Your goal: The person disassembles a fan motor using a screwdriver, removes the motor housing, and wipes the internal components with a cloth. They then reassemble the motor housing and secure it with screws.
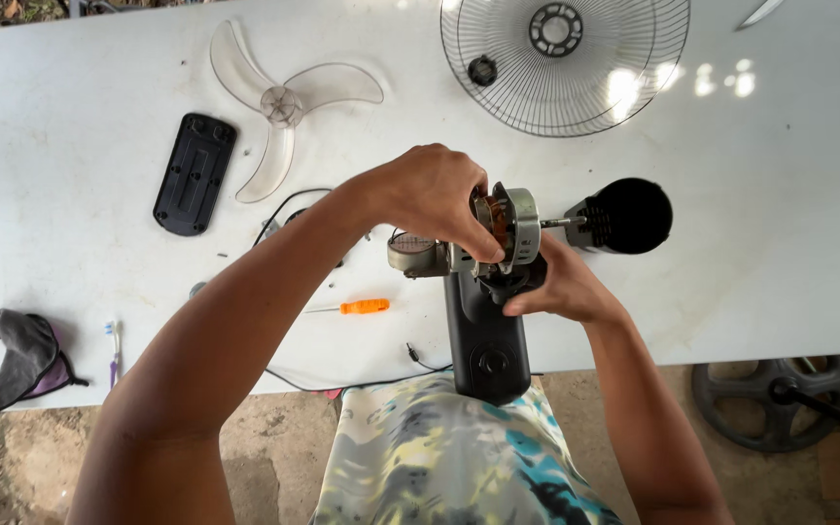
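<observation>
A bare fan motor with copper windings sits on top of a black fan neck that hangs over the table's near edge. My left hand is closed over the motor from above. My right hand grips the black neck just below the motor. A small grey gear unit sticks out to the left of the motor. The motor's shaft points right toward a black motor cover lying on the white table.
A clear three-blade fan propeller and a black plastic plate lie at the back left. A wire fan guard rests at the back. An orange-handled screwdriver, a toothbrush and a dark cloth lie near the front. A round fan base stands on the ground.
</observation>
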